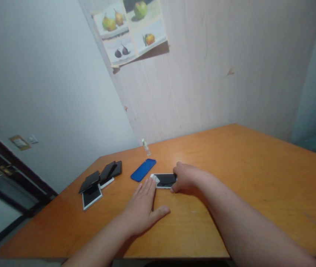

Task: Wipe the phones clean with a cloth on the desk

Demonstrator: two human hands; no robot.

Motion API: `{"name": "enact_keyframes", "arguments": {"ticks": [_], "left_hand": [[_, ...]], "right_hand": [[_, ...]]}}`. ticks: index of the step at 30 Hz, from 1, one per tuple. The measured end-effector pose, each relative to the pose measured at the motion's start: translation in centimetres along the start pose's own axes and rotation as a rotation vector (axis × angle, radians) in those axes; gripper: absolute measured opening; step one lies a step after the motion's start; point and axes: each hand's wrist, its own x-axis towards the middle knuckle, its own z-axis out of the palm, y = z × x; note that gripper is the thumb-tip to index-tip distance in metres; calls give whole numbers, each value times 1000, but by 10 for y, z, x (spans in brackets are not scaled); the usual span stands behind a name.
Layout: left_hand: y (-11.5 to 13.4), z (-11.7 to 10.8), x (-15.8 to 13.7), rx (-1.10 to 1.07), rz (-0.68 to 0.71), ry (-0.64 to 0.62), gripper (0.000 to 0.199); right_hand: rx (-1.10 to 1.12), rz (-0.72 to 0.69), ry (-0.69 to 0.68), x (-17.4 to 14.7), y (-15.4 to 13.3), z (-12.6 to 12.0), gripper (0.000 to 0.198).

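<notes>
- Your right hand [185, 177] is gripping the right end of a white-framed smartphone [165, 180], with the thumb curling at the near edge and the fingers bending around the far edge.
- The smartphone is lying between your two hands, its dark screen facing up and its long side running from one hand to the other.
- Your left hand [142, 207] is reaching forward with its palm down, its fingers lying straight and close together and its thumb spreading wide toward the right.
- Beneath the fingertips of your left hand, a small white wipe [155, 179] is covering the left end of the screen; whether it is paper or cloth, you cannot tell.
- Just beyond the left hand's fingertips, a blue phone case [143, 170] is lying at a slant, apart from the smartphone.
- Farther beyond that hand, a small clear bottle [146, 147] is standing near the wall.
- Well to the left of your left hand, several black flat devices [107, 171] are lying in an overlapping group, and a white-framed tablet [91, 196] is poking out from under one of them on the near side.
- Under both hands, the orange-brown wooden tabletop [191, 230] is carrying all these things.
- High beyond your hands, a fruit poster [132, 31] is hanging on the wall.
</notes>
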Motion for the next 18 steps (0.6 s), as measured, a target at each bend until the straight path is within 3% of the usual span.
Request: {"name": "enact_keyframes", "arguments": {"ticks": [9,18], "left_hand": [[17,2,44,-15,-59,16,96],[25,-6,11,26,8,-58,95]], "right_hand": [[-46,-59,38,10,8,11,73],[-37,-29,8,6,2,4,72]]}}
